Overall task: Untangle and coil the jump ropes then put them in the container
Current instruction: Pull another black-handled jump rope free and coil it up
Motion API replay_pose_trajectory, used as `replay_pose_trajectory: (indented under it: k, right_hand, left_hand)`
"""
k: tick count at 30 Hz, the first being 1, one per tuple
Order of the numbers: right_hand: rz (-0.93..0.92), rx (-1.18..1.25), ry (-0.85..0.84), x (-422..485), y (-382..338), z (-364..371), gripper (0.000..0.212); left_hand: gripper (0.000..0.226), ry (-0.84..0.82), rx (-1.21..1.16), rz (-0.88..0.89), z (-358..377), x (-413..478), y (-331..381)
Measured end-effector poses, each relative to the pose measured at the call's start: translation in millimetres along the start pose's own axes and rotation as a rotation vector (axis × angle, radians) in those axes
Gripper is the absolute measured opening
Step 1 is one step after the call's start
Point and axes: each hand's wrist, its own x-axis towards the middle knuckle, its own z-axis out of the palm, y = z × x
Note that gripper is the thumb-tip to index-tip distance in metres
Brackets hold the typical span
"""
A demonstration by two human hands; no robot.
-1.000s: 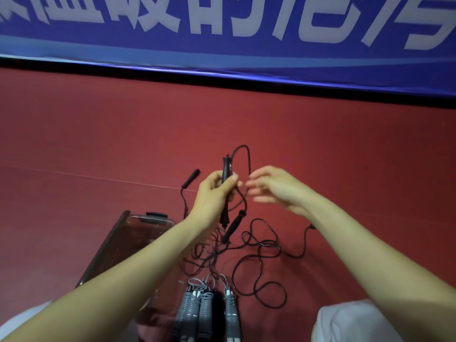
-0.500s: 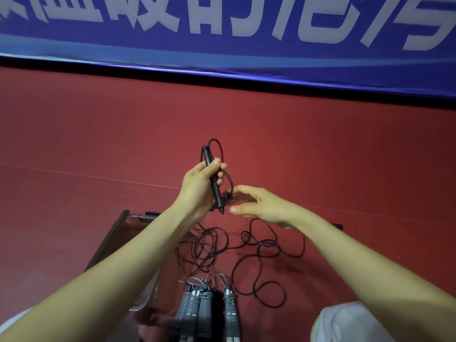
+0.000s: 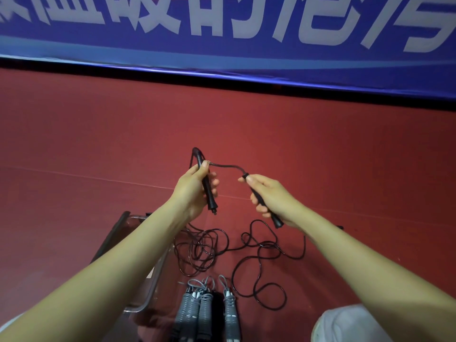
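Left hand (image 3: 195, 190), right hand (image 3: 270, 197) gripping handles (image 3: 211, 202) (rope (image 3: 197, 248) tangled below)

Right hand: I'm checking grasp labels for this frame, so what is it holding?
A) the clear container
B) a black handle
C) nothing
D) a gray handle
B: the right hand curls round a black handle, its cord running across to the left hand; the gray handles lie apart from both hands.
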Motion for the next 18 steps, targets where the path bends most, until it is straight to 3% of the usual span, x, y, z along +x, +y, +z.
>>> replay_pose_trajectory:
  k: [3,5,11,14,18]
  right_hand:
    - [0.0,0.174,0.12,5,-8,-7,0.018]
    - [0.03,0.261,0.139,6,-13,-9,0.01]
    - [0.048,0.389,0.021,3,-11,-3,0.02]
    - [0.039,0.448,-0.07,1,-10,3,0.021]
    - [-0.001,0.47,-0.065,0,-9,10,0.01]
  left_hand:
    - [0.017,0.121,0.153,-0.177,3,-2,-12]
    - [0.013,0.118,0.172,-0.19,8,-6,-18]
    - [0.025,-0.233,0.233,0.063,18,-23,-26]
    - [0.031,-0.193,0.246,0.173,17,-24,-30]
    - [0.026,-0.122,0.176,0.139,16,-23,-29]
